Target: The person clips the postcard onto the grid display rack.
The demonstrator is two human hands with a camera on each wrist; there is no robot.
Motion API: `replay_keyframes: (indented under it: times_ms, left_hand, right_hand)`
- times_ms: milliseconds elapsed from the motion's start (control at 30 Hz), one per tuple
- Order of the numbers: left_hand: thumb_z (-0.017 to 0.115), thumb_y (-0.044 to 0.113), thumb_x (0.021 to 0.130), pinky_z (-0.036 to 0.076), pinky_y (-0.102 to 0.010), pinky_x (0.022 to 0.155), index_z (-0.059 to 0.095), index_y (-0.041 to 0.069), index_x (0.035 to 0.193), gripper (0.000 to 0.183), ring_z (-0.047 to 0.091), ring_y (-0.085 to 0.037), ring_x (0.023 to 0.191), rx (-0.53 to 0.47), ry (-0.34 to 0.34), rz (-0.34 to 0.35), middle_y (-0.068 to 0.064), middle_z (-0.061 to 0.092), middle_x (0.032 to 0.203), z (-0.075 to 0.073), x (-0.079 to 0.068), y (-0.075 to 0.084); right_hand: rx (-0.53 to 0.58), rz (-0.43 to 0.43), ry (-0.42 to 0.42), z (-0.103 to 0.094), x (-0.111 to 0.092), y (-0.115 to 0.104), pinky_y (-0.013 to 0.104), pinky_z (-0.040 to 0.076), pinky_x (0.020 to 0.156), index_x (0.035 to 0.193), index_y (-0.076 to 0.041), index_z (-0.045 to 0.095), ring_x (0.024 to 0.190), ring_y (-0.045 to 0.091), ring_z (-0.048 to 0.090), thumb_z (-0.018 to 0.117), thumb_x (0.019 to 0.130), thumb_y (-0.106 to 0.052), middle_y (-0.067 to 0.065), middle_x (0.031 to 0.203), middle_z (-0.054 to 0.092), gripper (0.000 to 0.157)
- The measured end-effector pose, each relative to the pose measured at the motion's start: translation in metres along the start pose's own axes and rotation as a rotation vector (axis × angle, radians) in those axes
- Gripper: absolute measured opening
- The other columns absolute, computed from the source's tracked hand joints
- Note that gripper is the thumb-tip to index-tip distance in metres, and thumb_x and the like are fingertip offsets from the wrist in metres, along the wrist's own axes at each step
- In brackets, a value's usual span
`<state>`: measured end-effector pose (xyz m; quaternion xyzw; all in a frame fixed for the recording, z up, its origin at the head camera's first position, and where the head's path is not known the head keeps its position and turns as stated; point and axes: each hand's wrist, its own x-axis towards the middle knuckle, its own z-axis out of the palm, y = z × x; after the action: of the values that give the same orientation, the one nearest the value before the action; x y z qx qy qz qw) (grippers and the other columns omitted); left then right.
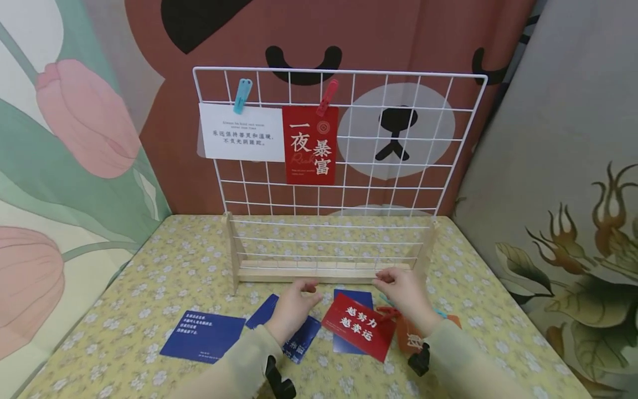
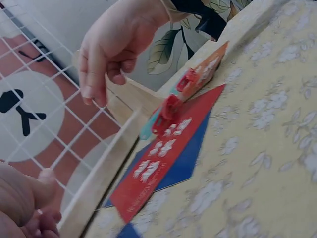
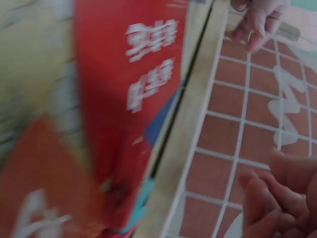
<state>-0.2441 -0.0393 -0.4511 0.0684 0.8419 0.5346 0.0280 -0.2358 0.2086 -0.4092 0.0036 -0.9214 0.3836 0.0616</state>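
Above the table both hands hang apart, fingers loosely bent and holding nothing. My left hand [image 1: 293, 310] hovers over blue cards [image 1: 305, 339]. My right hand [image 1: 406, 293] is above small clothespins [image 2: 167, 115], red and light blue, in front of the rack's wooden base [image 1: 324, 275]. Below and between the hands, a red card [image 1: 360, 335] with white writing overlaps a blue card [image 1: 344, 346]. An orange card [image 1: 410, 332] lies partly hidden under my right wrist. On the white wire grid [image 1: 408, 73], a blue clothespin [image 1: 242, 97] is at a white card [image 1: 241, 147] and a red clothespin [image 1: 327, 98] at a red card [image 1: 303, 169].
Another blue card [image 1: 199, 335] lies at the left on the flowered yellow tablecloth [image 1: 134, 310]. The grid stands upright between wooden side supports [image 1: 232, 252]. Behind it hangs a brown bear curtain [image 1: 389, 33], with patterned curtains at both sides.
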Motion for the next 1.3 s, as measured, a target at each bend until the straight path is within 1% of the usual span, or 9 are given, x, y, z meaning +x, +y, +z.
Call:
replay_keyframes:
  times_ms: [133,233,300,400,567,700,867,1033,1300]
  left_hand:
    - [0.071,0.021,0.089,0.051,-0.044,0.08,0.059,0.004,0.123,0.041,0.059,-0.029,0.103,0.05,-0.11,-0.031,-0.013,0.059,0.119,0.011,0.0,-0.004]
    - [0.076,0.023,0.084,0.05,-0.047,0.082,0.059,0.003,0.122,0.046,0.056,-0.031,0.106,0.148,-0.172,0.002,-0.014,0.057,0.12,0.019,0.002,-0.004]
    - [0.078,0.023,0.082,0.049,-0.046,0.083,0.059,0.004,0.123,0.049,0.054,-0.031,0.107,0.227,-0.191,0.045,-0.015,0.055,0.12,0.025,0.006,-0.004]
    - [0.08,0.023,0.08,0.048,-0.045,0.083,0.06,0.008,0.125,0.052,0.052,-0.03,0.105,0.343,-0.193,0.102,-0.013,0.05,0.121,0.031,0.012,-0.001]
    - [0.08,0.024,0.08,0.047,-0.043,0.085,0.06,0.017,0.129,0.054,0.05,-0.03,0.11,0.483,-0.228,0.128,-0.012,0.045,0.129,0.035,0.023,0.006]
    - [0.079,0.025,0.081,0.047,-0.042,0.087,0.059,0.019,0.132,0.054,0.049,-0.032,0.116,0.544,-0.281,0.111,-0.014,0.042,0.136,0.033,0.03,0.011]
    - [0.081,0.024,0.078,0.047,-0.039,0.085,0.062,0.021,0.128,0.053,0.047,-0.031,0.117,0.606,-0.312,0.1,-0.012,0.045,0.134,0.032,0.035,0.014]
    - [0.085,0.022,0.074,0.048,-0.035,0.081,0.065,0.019,0.116,0.046,0.05,-0.025,0.109,0.633,-0.327,0.114,-0.008,0.049,0.124,0.032,0.035,0.017]
    - [0.091,0.022,0.064,0.046,-0.034,0.08,0.062,0.019,0.104,0.049,0.048,-0.021,0.101,0.678,-0.365,0.126,0.0,0.049,0.105,0.03,0.038,0.017]
  right_hand:
    - [-0.114,-0.011,-0.104,0.001,-0.007,0.015,0.033,0.051,0.063,0.101,-0.007,0.071,0.077,0.015,0.061,0.07,0.087,-0.013,0.003,0.098,0.066,0.015]
    - [-0.207,-0.048,-0.162,0.001,-0.011,0.023,0.035,0.051,0.067,0.092,-0.013,0.073,0.083,0.017,0.059,0.073,0.083,-0.007,0.001,0.097,0.062,0.011]
    - [-0.268,-0.087,-0.176,0.002,-0.012,0.028,0.038,0.05,0.071,0.087,-0.017,0.073,0.087,0.018,0.057,0.074,0.08,-0.004,-0.001,0.094,0.06,0.015]
    - [-0.347,-0.155,-0.177,0.004,-0.012,0.033,0.038,0.048,0.075,0.082,-0.02,0.074,0.085,0.016,0.053,0.075,0.077,0.0,-0.005,0.086,0.056,0.021]
    - [-0.44,-0.205,-0.175,0.007,-0.013,0.038,0.036,0.041,0.071,0.078,-0.021,0.073,0.078,0.014,0.044,0.074,0.077,0.002,-0.006,0.078,0.048,0.023]
    - [-0.465,-0.209,-0.184,0.009,-0.013,0.04,0.036,0.04,0.072,0.077,-0.022,0.072,0.078,0.014,0.043,0.078,0.077,-0.003,-0.008,0.077,0.048,0.02]
    - [-0.486,-0.21,-0.18,0.011,-0.011,0.041,0.036,0.04,0.072,0.075,-0.023,0.071,0.078,0.014,0.043,0.081,0.076,-0.008,-0.009,0.077,0.047,0.018]
    - [-0.499,-0.202,-0.188,0.012,-0.011,0.043,0.037,0.038,0.071,0.07,-0.024,0.068,0.077,0.015,0.041,0.082,0.075,-0.013,-0.008,0.076,0.046,0.019]
    - [-0.486,-0.195,-0.225,0.011,-0.014,0.043,0.037,0.04,0.075,0.073,-0.025,0.07,0.082,0.015,0.043,0.082,0.076,-0.017,-0.012,0.076,0.052,0.015]
